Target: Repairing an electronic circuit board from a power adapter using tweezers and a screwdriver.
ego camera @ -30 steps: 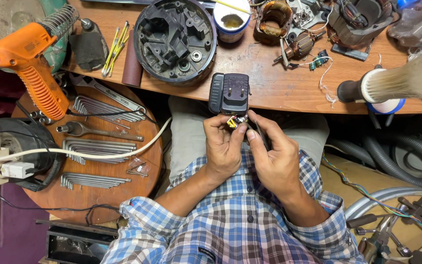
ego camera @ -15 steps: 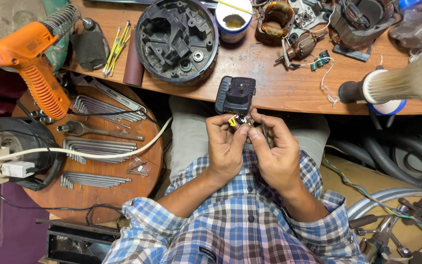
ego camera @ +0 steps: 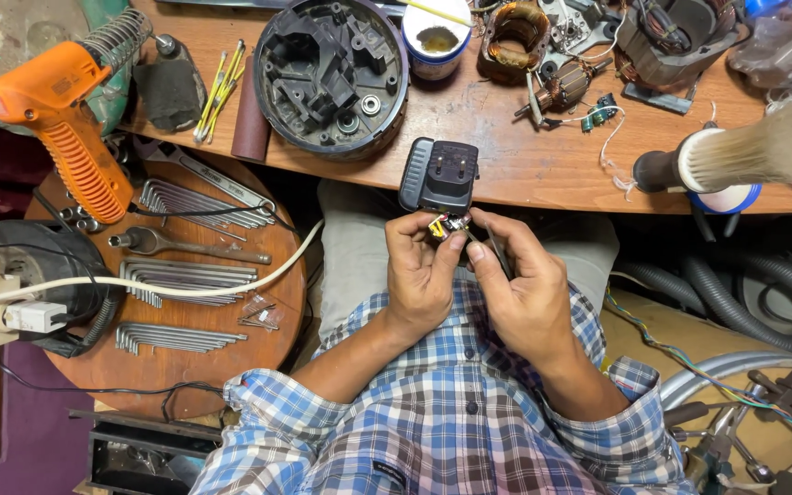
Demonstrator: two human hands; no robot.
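My left hand [ego camera: 422, 268] pinches a small yellow-and-metal electronic part [ego camera: 442, 225] at the near edge of the wooden workbench [ego camera: 524, 165]. My right hand [ego camera: 524, 284] is closed on a thin dark tool [ego camera: 495, 249], and its fingertips meet the same small part. Just beyond both hands a black plug-in power adapter [ego camera: 439, 174] lies at the bench edge, touching the part. I wear a blue checked shirt.
On the bench lie a round black plastic housing [ego camera: 332, 73], a small pot [ego camera: 439, 38], motor windings [ego camera: 515, 32] and a brush [ego camera: 744, 160]. To the left, a round wooden table [ego camera: 185, 367] carries hex key sets, a white cable and an orange heat gun [ego camera: 57, 119]. Hoses lie at right.
The power adapter has shifted slightly to the right along the bench edge, and both hands moved with it. The grip on the small part looks unchanged.
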